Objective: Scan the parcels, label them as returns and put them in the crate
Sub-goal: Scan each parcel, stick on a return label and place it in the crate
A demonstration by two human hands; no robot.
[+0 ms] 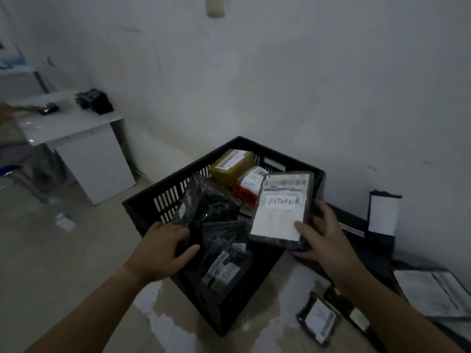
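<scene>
A: Start at the left. What is there?

B: A white tabletop (76,123) carrying a few dark objects, well apart from the work. Nearer, the left hand (160,250) reaches into the black slatted plastic crate (163,197) on the floor. Its fingers are spread and fairly straight, resting on a black film-wrapped parcel (209,207) by the near-left wall. It grips nothing that I can see.

A: And the middle?

B: The crate holds several parcels. A yellow-brown taped box (229,166) at the back bears a handwritten label.

A: The parcel in hand?

B: A flat black rectangular parcel with a white label marked RETURN (280,212) is tilted over the crate's right side, its far end above the other parcels. The right hand (323,238) grasps it at the near-right corner, thumb on the label and fingers under and along the right edge.

A: How will it handle?

B: I judge it light and fairly stiff, since it keeps flat though held from one corner. The wrapping looks glossy, so it may slip. It is better held by the edges than by the paper label, which could crease or peel. It is labelled, but I cannot tell whether it is scanned. It is not yet set down.

A: Further right?

B: A small black parcel with a white label (319,321) lies on the floor beside the crate, other packages near it, probably waiting.
</scene>
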